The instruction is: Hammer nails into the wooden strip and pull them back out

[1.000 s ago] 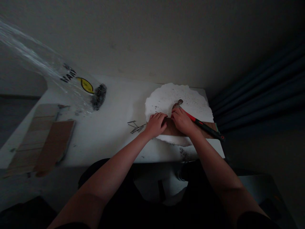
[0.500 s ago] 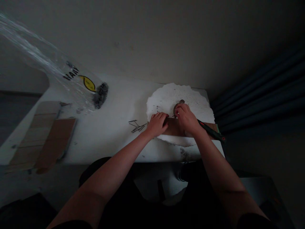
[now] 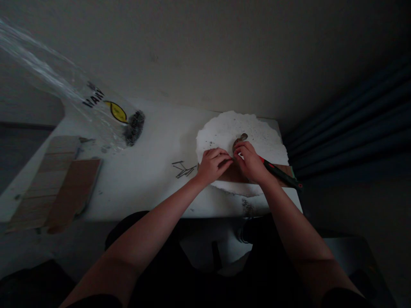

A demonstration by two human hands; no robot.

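Over a brown wooden board (image 3: 230, 174) the fingertips of both hands nearly meet. My left hand (image 3: 212, 166) reaches across the board's left part, its thumb and fingers pinched together. My right hand (image 3: 252, 164) is curled closed just beside it; whatever thin thing lies between the fingertips is too small and dark to tell. A hammer (image 3: 279, 174) with a black and red handle lies on the board, partly under my right hand, its metal head beyond the fingers. Several loose nails (image 3: 183, 170) lie left of my left hand.
A ragged-edged white sheet (image 3: 215, 130) lies beneath the board on the white table (image 3: 154, 167). A clear plastic bag (image 3: 111, 109) with dark contents stands at the left. Further wooden boards (image 3: 75, 188) overhang the front left edge. Dark curtains (image 3: 346, 128) hang at the right.
My left hand has shifted right, its fingers reaching out toward my right fingertips. My right hand has moved slightly, uncovering more of the hammer's red part.
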